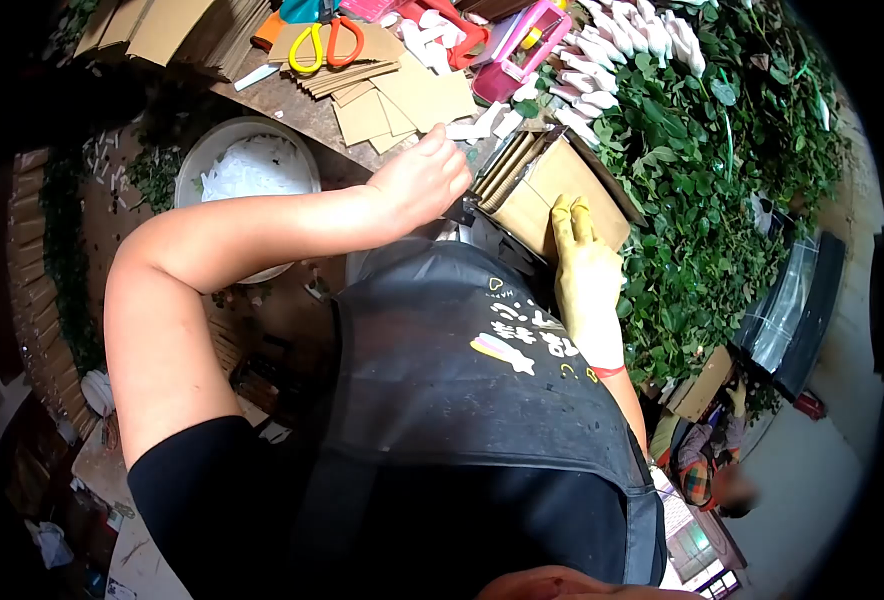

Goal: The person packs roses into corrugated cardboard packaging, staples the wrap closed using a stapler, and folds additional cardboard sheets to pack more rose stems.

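My left hand point(424, 188) is bare, with its fingers curled together by the table edge. Whatever it holds, if anything, is hidden under the fingers. My right hand point(589, 270) wears a pale yellow glove and lies with its visible fingers stretched out over a brown folded cardboard piece point(537, 205). This piece leans in front of several layered cardboard sheets point(502, 165), left of the leafy stems point(677, 170). Loose cardboard rectangles point(427, 95) lie just beyond my left hand.
Yellow and red-handled scissors point(307, 50) rest on cardboard, near a pink tape dispenser point(507, 75). White-wrapped flower heads point(592, 75) line the leafy pile. A white bucket point(184, 185) with white scraps stands at left. Another person point(707, 460) is at lower right.
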Motion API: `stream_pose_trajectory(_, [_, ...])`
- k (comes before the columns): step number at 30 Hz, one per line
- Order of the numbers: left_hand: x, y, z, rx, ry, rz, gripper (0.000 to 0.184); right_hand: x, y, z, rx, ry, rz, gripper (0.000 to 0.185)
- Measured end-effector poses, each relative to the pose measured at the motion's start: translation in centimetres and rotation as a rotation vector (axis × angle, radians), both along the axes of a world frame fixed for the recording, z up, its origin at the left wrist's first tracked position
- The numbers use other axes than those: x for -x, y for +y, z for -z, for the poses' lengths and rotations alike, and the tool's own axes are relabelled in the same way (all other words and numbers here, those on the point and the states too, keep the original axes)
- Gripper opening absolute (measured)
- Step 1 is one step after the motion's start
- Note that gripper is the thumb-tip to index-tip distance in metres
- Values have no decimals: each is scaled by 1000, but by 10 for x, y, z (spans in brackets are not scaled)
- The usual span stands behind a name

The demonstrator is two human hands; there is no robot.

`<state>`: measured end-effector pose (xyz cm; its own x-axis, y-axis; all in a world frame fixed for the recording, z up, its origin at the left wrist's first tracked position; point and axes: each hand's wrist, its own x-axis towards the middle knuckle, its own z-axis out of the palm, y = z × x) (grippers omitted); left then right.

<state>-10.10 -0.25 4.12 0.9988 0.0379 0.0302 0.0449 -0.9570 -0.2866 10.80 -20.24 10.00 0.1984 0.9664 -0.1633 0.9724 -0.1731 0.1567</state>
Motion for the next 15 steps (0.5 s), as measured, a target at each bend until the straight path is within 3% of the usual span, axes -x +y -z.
stream_pose_trajectory(7, [-11, 9, -10, 117, 72, 146, 33, 1, 0, -1, 4, 10, 16, 58])
stream_pose_trajectory(15, [-9, -17, -15, 45, 82, 146, 32, 1, 1, 0, 14, 19, 41, 60])
